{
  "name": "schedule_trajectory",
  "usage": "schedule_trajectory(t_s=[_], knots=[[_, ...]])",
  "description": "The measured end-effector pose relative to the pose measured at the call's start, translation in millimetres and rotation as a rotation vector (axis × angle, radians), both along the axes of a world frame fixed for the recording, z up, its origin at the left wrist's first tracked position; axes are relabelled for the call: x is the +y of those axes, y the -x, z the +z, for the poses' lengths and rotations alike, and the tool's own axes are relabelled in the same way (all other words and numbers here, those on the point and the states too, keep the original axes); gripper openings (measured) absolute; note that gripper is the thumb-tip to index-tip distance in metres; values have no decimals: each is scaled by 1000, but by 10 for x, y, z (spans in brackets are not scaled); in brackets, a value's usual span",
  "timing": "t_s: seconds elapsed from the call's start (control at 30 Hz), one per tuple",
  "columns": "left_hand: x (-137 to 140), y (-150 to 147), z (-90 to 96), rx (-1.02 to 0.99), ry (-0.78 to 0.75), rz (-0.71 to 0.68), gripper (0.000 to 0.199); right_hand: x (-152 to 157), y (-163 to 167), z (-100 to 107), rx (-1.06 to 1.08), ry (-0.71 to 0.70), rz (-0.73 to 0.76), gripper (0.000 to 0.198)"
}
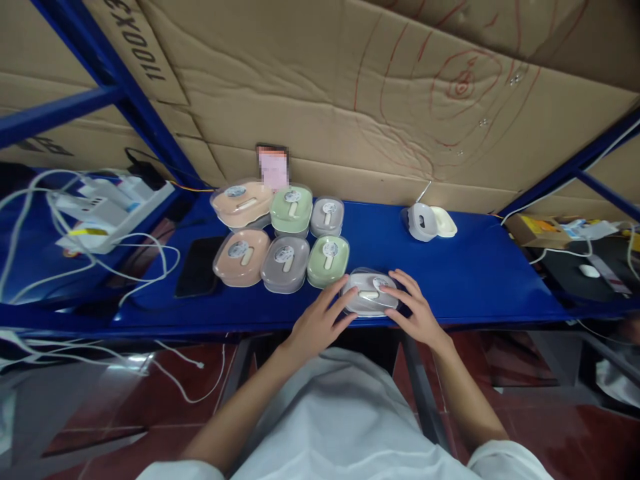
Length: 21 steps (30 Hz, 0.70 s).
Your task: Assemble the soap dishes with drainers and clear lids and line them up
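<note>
At the table's front edge sits a grey lidded box with a clear cover, a pale bar-shaped piece and a round sticker on top. My left hand grips its left side, fingertips along the rim. On the opposite side my right hand holds it, with fingers spread over the right rim and the top near the sticker. Just left of my left hand stands a green lidded box. Beside that are a grey lidded box and a peach lidded box.
A back row holds another peach box, green box and grey box. A small grey container and a cream piece lie at the back right. On the left are a black phone, power strips and loose white cables.
</note>
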State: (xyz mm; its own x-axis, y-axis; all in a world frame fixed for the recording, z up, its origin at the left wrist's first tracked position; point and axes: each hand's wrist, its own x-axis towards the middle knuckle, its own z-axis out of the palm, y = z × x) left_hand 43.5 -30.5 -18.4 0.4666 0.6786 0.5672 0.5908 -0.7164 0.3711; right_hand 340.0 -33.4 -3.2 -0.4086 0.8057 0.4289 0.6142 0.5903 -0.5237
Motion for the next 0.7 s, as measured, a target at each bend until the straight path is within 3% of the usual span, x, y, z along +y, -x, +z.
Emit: schedule_trajectory(t_s=[0.33, 0.53, 0.7], knots=[[0, -3, 12, -35, -37, -13, 25, -112, 184, 94, -73, -72, 143, 56], [18, 0, -2, -19, -48, -24, 26, -88, 194, 2, -215, -97, 56, 70], [0, -7, -9, 100, -115, -23, 31, -133, 127, 9, -276, -113, -32, 65]])
